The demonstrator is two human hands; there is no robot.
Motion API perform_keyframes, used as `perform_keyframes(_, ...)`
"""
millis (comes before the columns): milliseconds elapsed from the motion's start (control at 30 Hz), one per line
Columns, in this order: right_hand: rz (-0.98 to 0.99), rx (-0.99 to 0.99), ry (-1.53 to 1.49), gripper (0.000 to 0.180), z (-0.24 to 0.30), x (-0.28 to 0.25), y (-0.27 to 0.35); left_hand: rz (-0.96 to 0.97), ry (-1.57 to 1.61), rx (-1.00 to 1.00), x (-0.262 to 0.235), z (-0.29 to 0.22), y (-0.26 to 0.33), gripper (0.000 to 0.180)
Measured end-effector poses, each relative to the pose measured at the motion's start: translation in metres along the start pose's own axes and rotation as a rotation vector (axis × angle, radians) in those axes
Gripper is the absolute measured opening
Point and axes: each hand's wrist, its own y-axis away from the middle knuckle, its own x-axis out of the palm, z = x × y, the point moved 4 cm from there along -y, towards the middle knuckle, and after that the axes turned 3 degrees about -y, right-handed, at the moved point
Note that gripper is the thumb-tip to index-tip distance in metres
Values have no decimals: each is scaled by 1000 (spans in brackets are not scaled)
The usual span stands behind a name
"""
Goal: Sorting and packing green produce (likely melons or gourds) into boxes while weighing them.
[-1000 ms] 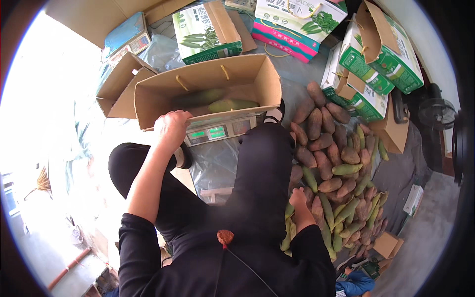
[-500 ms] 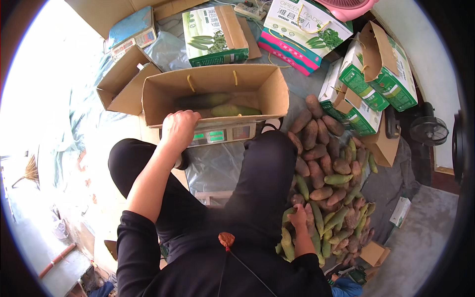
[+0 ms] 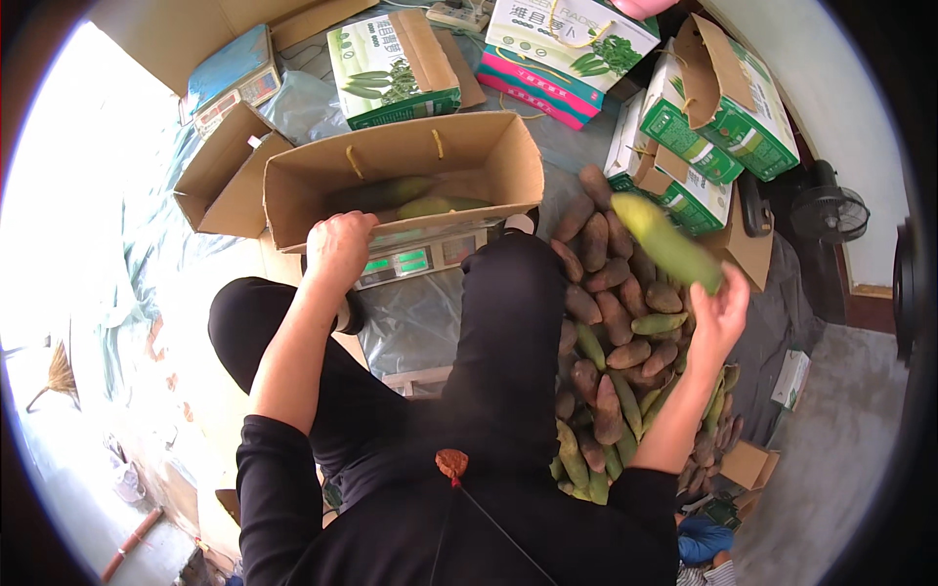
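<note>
Higher over the pile, my right hand [image 3: 718, 313] grips a green radish [image 3: 669, 246] by one end, its paler yellowish end pointing up and left. My left hand [image 3: 339, 252] is closed over the near rim of an open cardboard box [image 3: 401, 156] with yellow cord handles. Inside that box lie two green radishes [image 3: 445, 205], partly in shadow. The box rests on a digital scale [image 3: 454, 252] with lit green displays. At my right spreads a pile of brownish-red roots [image 3: 608, 420] mixed with green radishes [image 3: 589, 345].
Another open carton [image 3: 225, 186] stands left of the box. Beyond it are a blue-topped scale [image 3: 230, 68], a green-and-white carton [image 3: 386, 78] and a pink box [image 3: 537, 88]. Green-and-white cartons [image 3: 747, 107] stack at the far right, near a black fan [image 3: 831, 210].
My right hand has risen from the low part of the pile, moving up and right with a green radish in it. My left hand stays on the box rim. The view has shifted slightly.
</note>
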Motion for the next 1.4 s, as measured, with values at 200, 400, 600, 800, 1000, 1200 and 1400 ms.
perform_keyframes(200,198,6,-349,44,31,97,-41,-77,-14,52,-2,-2,-1,25)
perform_keyframes(400,396,125,-332,38,-21,218,-41,-8,-6,-10,-12,-14,-4,21)
perform_keyframes(600,330,17,-57,26,-41,174,-39,-9,0,-7,-6,-4,-1,25)
perform_keyframes(800,115,363,121,24,-149,18,19,-1,-36,-21,-9,-13,-4,25)
perform_keyframes(1000,22,624,433,28,-255,-101,173,-8,-60,-43,-2,-5,-10,26)
perform_keyframes(1200,513,745,1003,35,-287,-126,305,-37,28,0,-3,-12,-9,23)
perform_keyframes(1400,705,1033,1176,46,-281,-102,360,-89,5,7,-1,-13,-8,23)
